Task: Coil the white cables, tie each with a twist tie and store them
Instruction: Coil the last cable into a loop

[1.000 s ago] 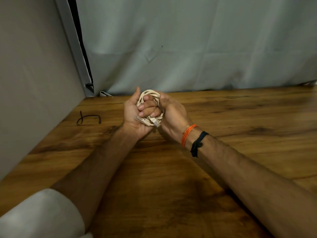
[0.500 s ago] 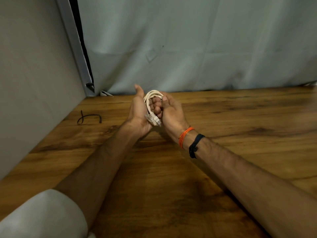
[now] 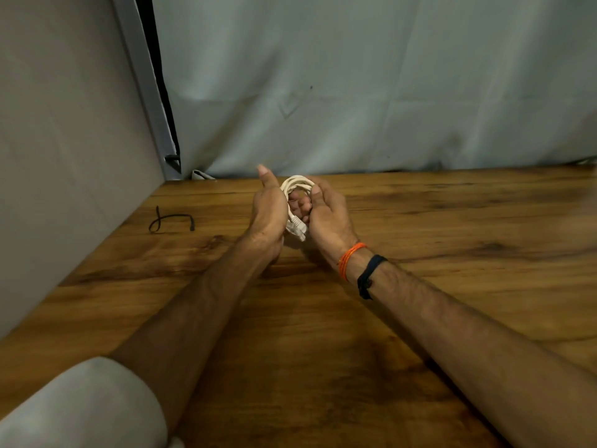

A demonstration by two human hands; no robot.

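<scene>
A white cable (image 3: pixel 296 185) is wound into a small coil and held upright between my two hands above the wooden table (image 3: pixel 452 227). My left hand (image 3: pixel 268 211) holds the coil's left side, thumb pointing up. On the right side my right hand (image 3: pixel 326 215) grips the coil, fingers curled through its loop. A clear plug end (image 3: pixel 298 229) hangs below the coil between my palms. A black twist tie (image 3: pixel 171 219) lies bent on the table to the left, apart from both hands.
A grey panel (image 3: pixel 64 156) walls off the table's left side. A pale curtain (image 3: pixel 371 92) hangs along the back edge. Orange and black bands (image 3: pixel 361 263) circle my right wrist.
Both hands have turned the coil from flat-on to edge-on and shifted slightly to the right. My left fingers no longer wrap across the front of the coil.
</scene>
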